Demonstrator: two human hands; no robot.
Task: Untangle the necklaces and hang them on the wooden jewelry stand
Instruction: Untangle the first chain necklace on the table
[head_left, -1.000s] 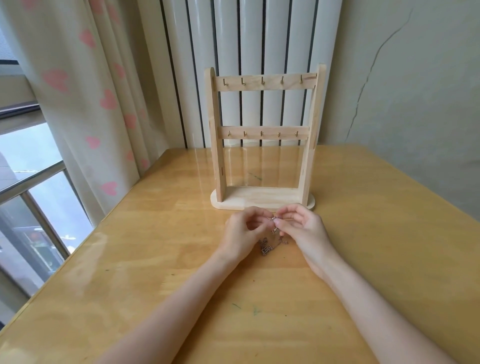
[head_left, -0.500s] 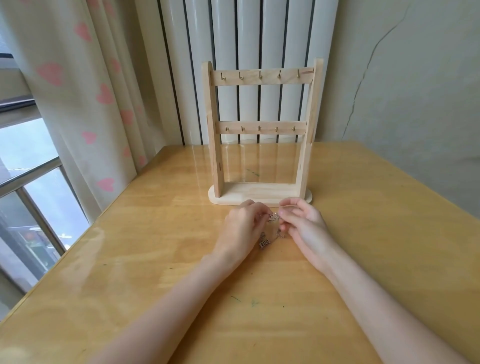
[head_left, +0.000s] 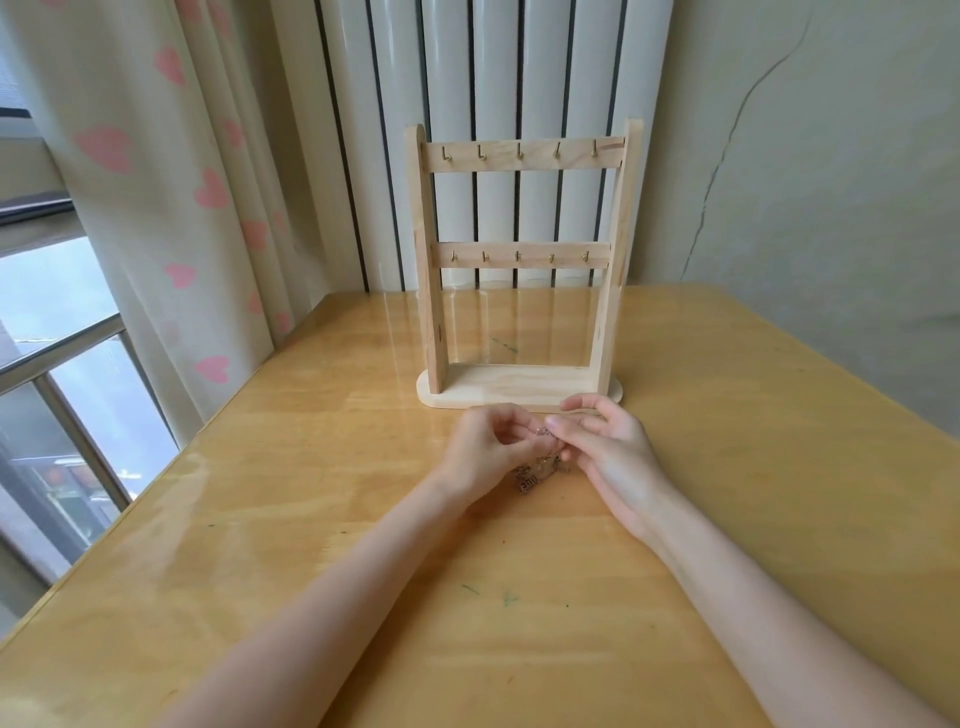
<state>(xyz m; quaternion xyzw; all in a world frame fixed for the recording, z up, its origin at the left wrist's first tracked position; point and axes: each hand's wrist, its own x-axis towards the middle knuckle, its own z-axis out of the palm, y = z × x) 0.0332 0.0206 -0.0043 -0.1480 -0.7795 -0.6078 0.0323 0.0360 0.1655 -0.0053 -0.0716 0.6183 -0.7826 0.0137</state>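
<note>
Both hands are in tight over the table (head_left: 311, 519), just in front of the stand's base. The left hand (head_left: 485, 449) has its fingers curled in, pinching at the necklaces (head_left: 537, 467). The right hand (head_left: 605, 447) meets it fingertip to fingertip, thumb and forefinger nipping the same bit of chain while its other fingers fan out loosely toward the stand.

The necklaces are a small silvery clump between the two hands, part lifted in the pinch, the rest trailing down onto the table toward the near edge. A little rectangular charm lies at the low end. How many chains are in there I can't tell, it's too fine.

Here's what matters: the stand (head_left: 519, 384) sits straight ahead, toward the far edge, just beyond the fingertips. Its two rows of hooks (head_left: 518, 151) are all bare and run left to right across the view. The tangle hangs roughly near-to-far, crosswise to those bars. Both hands look equally close, with the right hand's spread fingers nearest the base. My read: still at the untangling stage, nothing hung yet.
</note>
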